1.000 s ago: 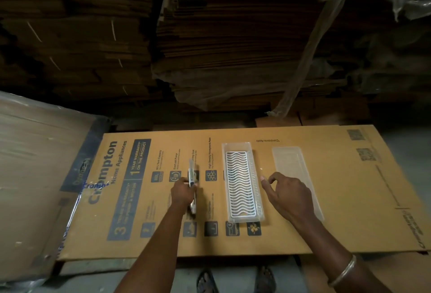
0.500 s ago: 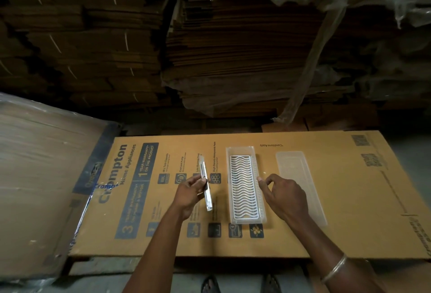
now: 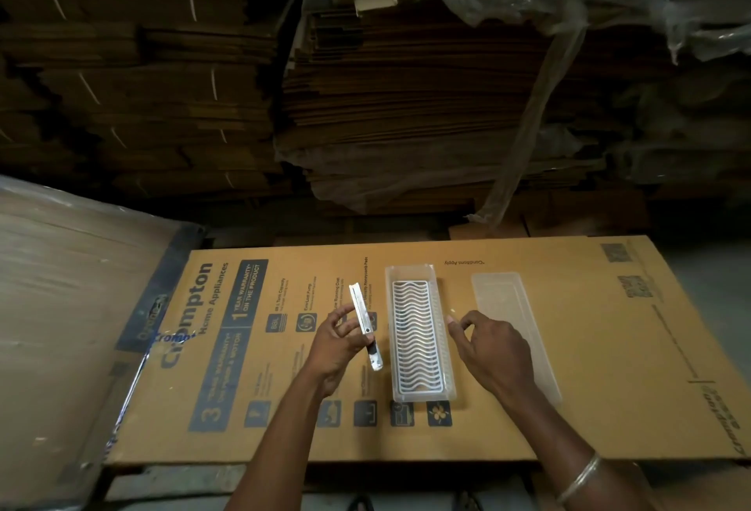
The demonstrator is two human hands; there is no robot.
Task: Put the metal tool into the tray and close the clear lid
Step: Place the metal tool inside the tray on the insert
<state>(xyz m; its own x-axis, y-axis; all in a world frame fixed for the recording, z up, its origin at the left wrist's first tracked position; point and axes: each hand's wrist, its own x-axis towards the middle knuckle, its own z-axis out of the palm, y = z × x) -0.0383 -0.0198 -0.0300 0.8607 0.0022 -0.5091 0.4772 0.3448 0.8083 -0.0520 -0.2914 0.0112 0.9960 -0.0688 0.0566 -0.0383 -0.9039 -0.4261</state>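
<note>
Lying on a printed cardboard sheet [image 3: 528, 409] before stacked cartons [image 3: 406, 104], the tray [image 3: 445, 390] waits; left fingers [image 3: 345, 313] pinch the metal tool [image 3: 363, 317].

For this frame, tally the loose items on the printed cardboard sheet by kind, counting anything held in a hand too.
Metal tool: 1, held in the left hand
Tray with a wavy white insert: 1
Clear lid: 1, lying to the right of the tray, partly under the right hand
Total: 3
</note>
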